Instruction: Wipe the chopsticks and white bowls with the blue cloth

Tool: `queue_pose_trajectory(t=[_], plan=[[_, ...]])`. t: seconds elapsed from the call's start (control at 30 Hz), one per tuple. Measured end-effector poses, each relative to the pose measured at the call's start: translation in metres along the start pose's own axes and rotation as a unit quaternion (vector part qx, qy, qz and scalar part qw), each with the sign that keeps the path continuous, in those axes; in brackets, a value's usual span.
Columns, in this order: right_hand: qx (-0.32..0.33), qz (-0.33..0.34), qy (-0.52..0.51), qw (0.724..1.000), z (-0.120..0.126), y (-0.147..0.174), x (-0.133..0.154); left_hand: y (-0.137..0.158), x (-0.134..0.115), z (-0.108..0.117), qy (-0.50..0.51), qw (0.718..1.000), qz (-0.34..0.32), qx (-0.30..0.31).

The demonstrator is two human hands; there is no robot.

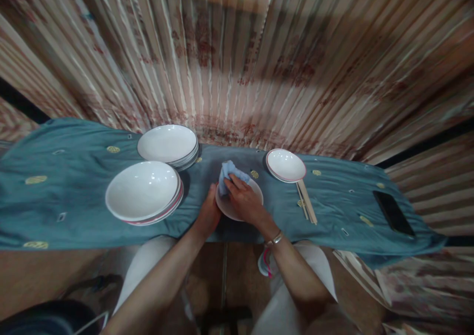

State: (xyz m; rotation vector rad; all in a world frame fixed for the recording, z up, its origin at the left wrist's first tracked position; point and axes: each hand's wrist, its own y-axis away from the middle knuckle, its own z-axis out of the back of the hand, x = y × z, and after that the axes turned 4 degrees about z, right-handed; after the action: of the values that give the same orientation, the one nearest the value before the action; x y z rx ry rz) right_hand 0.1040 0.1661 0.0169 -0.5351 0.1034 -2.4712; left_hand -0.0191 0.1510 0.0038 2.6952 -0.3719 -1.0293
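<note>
In the middle of the head view, a small white bowl (257,189) is at the front of the cloth-covered table. My left hand (210,211) grips its left rim, thumb on top and the other fingers hidden beneath. My right hand (244,198) presses a light blue cloth (230,169) against the inside of the bowl, its fingers bent over the cloth. Part of the bowl's inside is covered by the cloth and my right hand. Right of it sits another white bowl with a red rim (286,165), stacked on at least one more.
To the left stand a stack of large white bowls (142,189) and, behind it, a stack of white plates (168,143). Wooden chopsticks (306,202) lie by the red-rimmed bowl. A black phone (393,212) lies at the right end. A patterned curtain (229,68) hangs behind the table.
</note>
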Motion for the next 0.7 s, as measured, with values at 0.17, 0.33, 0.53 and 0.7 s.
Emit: queue_pose_trajectory(t=[0.17, 0.33, 0.53, 0.7], plan=[[0.021, -0.049, 0.126, 0.991, 0.015, 0.006, -0.007, 0.0, 0.001, 0.001, -0.022, 1.0, -0.013, 0.014], [0.038, -0.074, 0.189, 0.979, 0.026, 0.013, -0.011, 0.006, 0.0, 0.004, -0.032, 0.999, 0.013, 0.003], [0.054, -0.092, 0.194, 0.975, 0.031, 0.028, -0.013, 0.015, -0.007, 0.004, -0.052, 0.996, 0.078, -0.003], [0.092, -0.055, 0.159, 0.981, 0.033, 0.041, -0.014, 0.017, -0.004, -0.002, -0.075, 0.995, 0.059, -0.004]])
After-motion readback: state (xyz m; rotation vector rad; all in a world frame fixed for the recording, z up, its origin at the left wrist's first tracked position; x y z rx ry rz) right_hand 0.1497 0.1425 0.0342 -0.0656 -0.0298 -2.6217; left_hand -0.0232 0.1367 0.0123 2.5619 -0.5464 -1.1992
